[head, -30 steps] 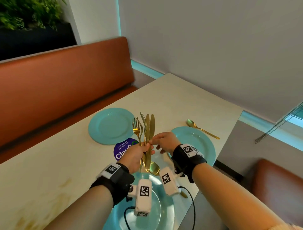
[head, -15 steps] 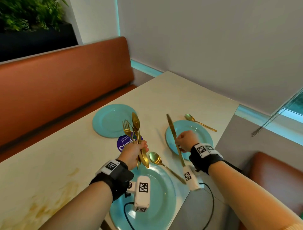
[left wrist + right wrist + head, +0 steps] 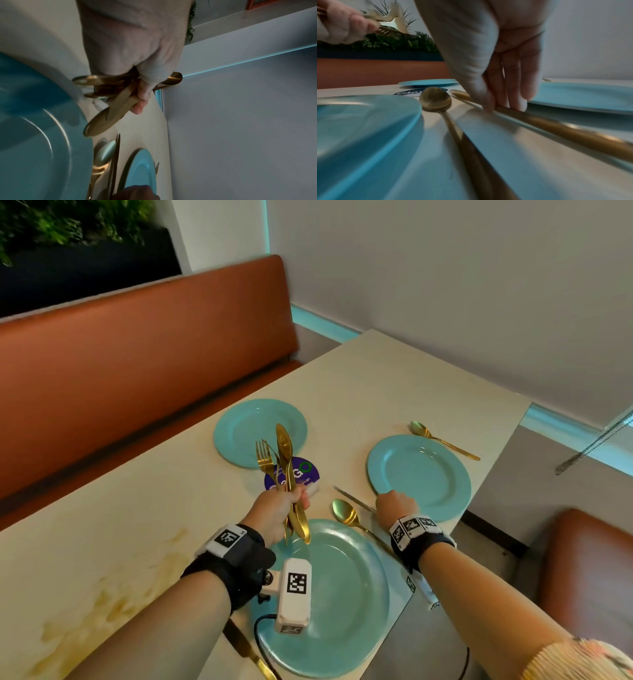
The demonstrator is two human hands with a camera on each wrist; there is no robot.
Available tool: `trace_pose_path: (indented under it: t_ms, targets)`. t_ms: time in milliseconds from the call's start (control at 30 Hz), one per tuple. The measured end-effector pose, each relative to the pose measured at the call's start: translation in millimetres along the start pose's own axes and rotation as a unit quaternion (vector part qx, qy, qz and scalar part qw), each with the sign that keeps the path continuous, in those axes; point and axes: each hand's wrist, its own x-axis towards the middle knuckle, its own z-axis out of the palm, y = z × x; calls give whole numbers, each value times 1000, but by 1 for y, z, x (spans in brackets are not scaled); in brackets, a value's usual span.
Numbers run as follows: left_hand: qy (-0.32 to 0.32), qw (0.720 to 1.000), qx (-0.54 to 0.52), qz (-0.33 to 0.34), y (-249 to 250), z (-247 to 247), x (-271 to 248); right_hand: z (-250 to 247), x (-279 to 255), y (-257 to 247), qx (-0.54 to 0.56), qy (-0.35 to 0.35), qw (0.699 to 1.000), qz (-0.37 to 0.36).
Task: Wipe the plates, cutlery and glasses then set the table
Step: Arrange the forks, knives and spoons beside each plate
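my right hand point(image 3: 395, 505) pinches a gold knife point(image 3: 556, 127) down on the table point(image 3: 376, 385), between the near plate point(image 3: 342, 594) at 6 o'clock and the right plate point(image 3: 419, 477) at 2 o'clock, just beside a spoon point(image 3: 346, 513). my left hand point(image 3: 277, 513) clenches a bundle of forks and knives point(image 3: 282, 463) upright over the near plate's 11 o'clock rim. i judge the risks: the knife could settle skewed or nudge the spoon if i release carelessly, and the loose bundle could slip and clatter onto the plate. how many pieces the bundle holds is hard to tell. the knife's handle end is hidden under my right wrist in the head view. i see no glasses.
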Motion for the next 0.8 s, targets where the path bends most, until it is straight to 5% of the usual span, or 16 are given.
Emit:
trace_pose_path:
  t_ms: [800]
  targets:
    - [0,1000,13,-12,-7,-11,10,2,7,-3,58,-11,997,52]
